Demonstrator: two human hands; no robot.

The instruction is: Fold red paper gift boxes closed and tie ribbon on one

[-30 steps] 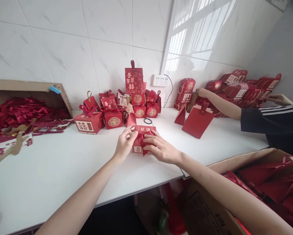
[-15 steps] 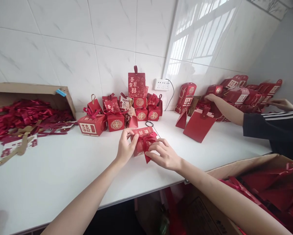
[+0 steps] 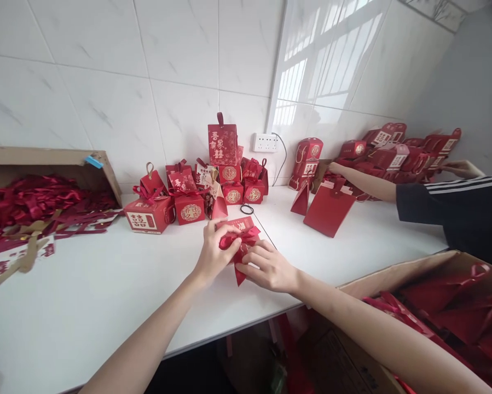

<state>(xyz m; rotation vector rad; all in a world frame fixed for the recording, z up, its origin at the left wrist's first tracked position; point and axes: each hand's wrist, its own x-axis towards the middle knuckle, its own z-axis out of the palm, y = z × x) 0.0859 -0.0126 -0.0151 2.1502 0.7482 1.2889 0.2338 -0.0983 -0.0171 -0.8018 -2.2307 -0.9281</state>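
Note:
A small red gift box [image 3: 242, 224] with gold characters sits on the white table [image 3: 85, 295], a red ribbon bow [image 3: 239, 242] across its front. My left hand [image 3: 214, 253] is closed on the box's left side, fingers pinching the ribbon. My right hand [image 3: 266, 266] grips the ribbon's lower tail from the right, fingers curled. Both hands touch over the bow and hide most of the box's front.
Finished red boxes [image 3: 188, 205] cluster by the tiled wall, a tall one [image 3: 222, 143] on top. A cardboard box of red ribbons [image 3: 36, 197] lies at left. A carton [image 3: 443, 306] stands at right. A black loop [image 3: 247, 209] lies behind. Another person's arm [image 3: 364, 183] reaches red bags [image 3: 330, 207].
The box has tilted and come slightly nearer me. My left hand has moved onto the bow, and my right has slid down to the ribbon tail. The other person's arm shifted a little.

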